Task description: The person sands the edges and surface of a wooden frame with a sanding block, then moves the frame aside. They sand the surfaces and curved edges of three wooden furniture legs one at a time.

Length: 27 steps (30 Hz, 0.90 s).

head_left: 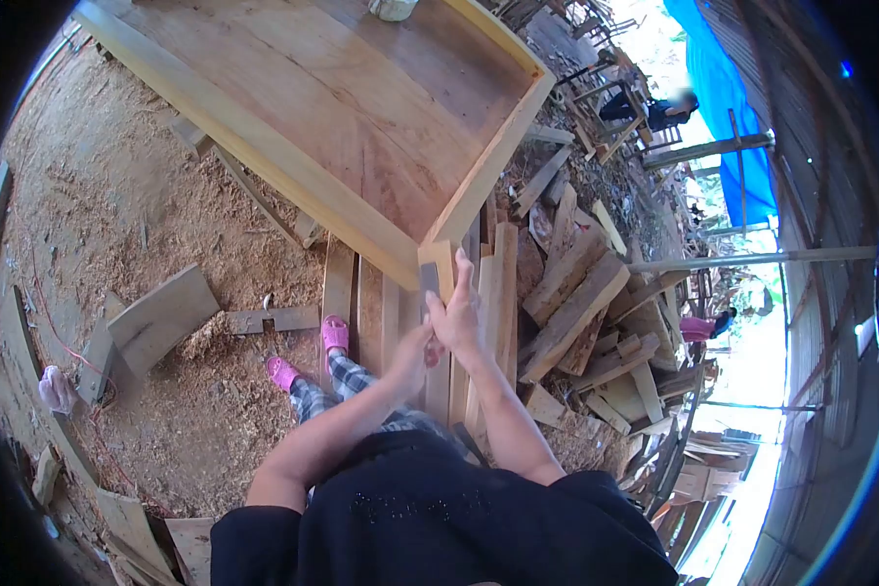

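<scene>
A wooden frame with a board panel (391, 107) reaches toward me, ending in a pale corner (439, 256). A flat grey chisel-like blade (429, 279) lies against that corner; its exact kind is hard to make out. My left hand (410, 354) is closed around the reddish handle end, slightly blurred. My right hand (456, 317) is farther forward, its thumb on the blade and its fingers stretched along the corner's right side.
Long planks (369, 313) lie beneath the corner. Split timber (576, 293) is heaped at right. Sawdust, a loose board (164, 320) and pink clogs (334, 334) on my feet are at left. A white container (393, 9) sits on the panel. Another person (666, 112) is in the background.
</scene>
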Each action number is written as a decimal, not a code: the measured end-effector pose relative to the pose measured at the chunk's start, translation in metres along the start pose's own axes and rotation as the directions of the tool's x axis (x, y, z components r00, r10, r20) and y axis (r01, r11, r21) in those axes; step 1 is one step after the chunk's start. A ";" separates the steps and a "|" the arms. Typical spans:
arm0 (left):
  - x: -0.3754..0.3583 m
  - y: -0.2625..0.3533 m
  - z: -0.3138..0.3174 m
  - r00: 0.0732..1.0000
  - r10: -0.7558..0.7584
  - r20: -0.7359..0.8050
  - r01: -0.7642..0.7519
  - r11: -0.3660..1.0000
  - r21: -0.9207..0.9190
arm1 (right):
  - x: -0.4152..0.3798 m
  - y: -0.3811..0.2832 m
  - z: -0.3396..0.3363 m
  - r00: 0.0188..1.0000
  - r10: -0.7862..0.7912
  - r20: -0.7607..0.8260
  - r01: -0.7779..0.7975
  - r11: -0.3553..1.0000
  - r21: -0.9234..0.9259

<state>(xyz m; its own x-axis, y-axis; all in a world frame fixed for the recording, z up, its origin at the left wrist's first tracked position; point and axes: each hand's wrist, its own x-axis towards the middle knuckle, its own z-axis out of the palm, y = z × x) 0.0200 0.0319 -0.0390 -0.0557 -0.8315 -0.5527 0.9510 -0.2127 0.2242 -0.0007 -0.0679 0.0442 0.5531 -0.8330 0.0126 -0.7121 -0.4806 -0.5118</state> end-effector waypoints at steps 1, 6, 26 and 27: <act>0.000 0.003 0.003 1.000 -0.014 -0.006 0.014 1.000 -0.001 | 0.000 -0.001 0.002 0.998 0.056 0.014 -0.056 0.998 0.002; 0.039 0.028 0.012 0.993 0.118 0.002 -0.118 0.993 0.001 | 0.047 -0.003 -0.002 0.993 0.119 0.021 -0.120 0.986 0.112; 0.036 0.010 0.005 0.996 0.073 0.049 -0.073 0.997 0.010 | 0.030 -0.004 -0.006 0.989 0.122 0.088 -0.124 0.992 0.019; 0.040 0.019 0.012 0.995 0.086 0.050 -0.086 0.996 0.009 | 0.040 -0.011 -0.009 0.990 0.110 0.087 -0.112 0.993 0.022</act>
<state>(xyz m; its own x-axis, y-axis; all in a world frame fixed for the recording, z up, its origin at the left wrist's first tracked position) 0.0322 -0.0114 -0.0470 0.0109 -0.8712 -0.4908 0.9494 -0.1451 0.2786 0.0255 -0.0977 0.0579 0.5071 -0.8538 -0.1180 -0.7600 -0.3784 -0.5285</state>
